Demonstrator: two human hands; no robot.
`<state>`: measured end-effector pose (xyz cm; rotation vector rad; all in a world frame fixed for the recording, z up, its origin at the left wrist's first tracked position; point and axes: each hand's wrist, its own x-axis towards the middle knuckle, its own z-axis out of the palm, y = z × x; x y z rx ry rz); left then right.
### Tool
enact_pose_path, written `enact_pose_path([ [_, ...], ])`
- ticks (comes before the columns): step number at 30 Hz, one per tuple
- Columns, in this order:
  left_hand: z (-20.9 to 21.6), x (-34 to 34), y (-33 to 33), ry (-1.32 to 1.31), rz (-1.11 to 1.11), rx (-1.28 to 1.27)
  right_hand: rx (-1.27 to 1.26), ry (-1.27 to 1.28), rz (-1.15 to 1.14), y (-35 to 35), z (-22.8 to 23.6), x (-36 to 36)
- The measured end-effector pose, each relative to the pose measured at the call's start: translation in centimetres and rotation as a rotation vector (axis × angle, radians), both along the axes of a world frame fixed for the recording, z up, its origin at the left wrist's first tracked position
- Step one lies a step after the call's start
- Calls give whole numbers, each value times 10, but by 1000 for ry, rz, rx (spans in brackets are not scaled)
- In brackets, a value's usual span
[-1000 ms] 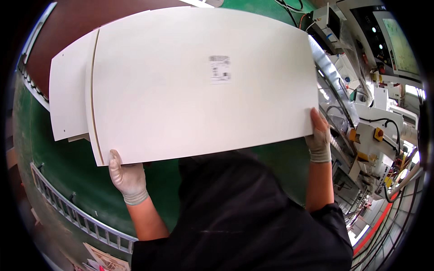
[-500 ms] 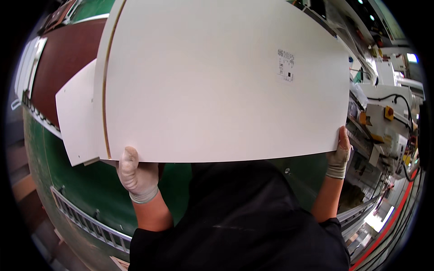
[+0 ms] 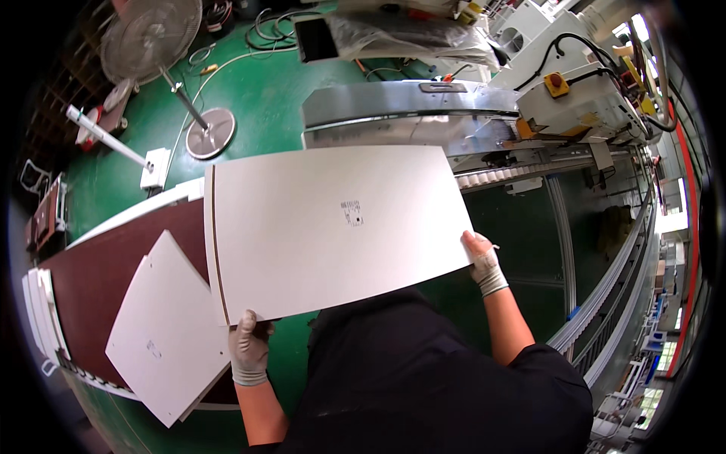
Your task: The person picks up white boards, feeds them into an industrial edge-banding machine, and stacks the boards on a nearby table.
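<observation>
A large white panel [image 3: 318,257] is held in front of me by both gloved hands. It has a brown groove [image 3: 215,242] running along its left edge and a printed label near its middle. My left hand [image 3: 248,346] grips the lower left corner, thumb on the top face and fingers beneath. At the right edge, near the lower corner, my right hand [image 3: 482,256] holds it with the thumb on top. Below and left of this panel lies another white panel [image 3: 170,333], partly covered by it, on a dark red-brown conveyor belt [image 3: 83,303].
Beyond the panel stands a metal machine [image 3: 408,98] with a roller track [image 3: 499,175] at its right. An orange-red switch box [image 3: 557,85] sits on the white machinery. A pedestal fan [image 3: 210,132] stands on the green floor [image 3: 261,113], where hoses lie. Metal rails [image 3: 605,318] run at right.
The held panel has come down lower and farther from my view, with its right side tilted up. The fan, machine and floor behind it have come into view. Both hands keep their hold.
</observation>
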<state>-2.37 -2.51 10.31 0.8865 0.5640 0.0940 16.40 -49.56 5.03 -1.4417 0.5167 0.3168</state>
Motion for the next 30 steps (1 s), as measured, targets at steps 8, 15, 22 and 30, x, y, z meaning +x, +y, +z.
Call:
enact_pose_path([
  [8,-29,49,-44,66,-63,-338,-102,-72,17,-53,-7,33],
  [15,-102,85,-74,165,-254,-523,-239,-57,-29,-101,-29,81],
  [22,-88,132,-150,339,-582,-345,812,-253,-833,-98,-82,128],
  [30,-85,179,-200,358,-630,-259,166,193,-591,34,-19,92],
])
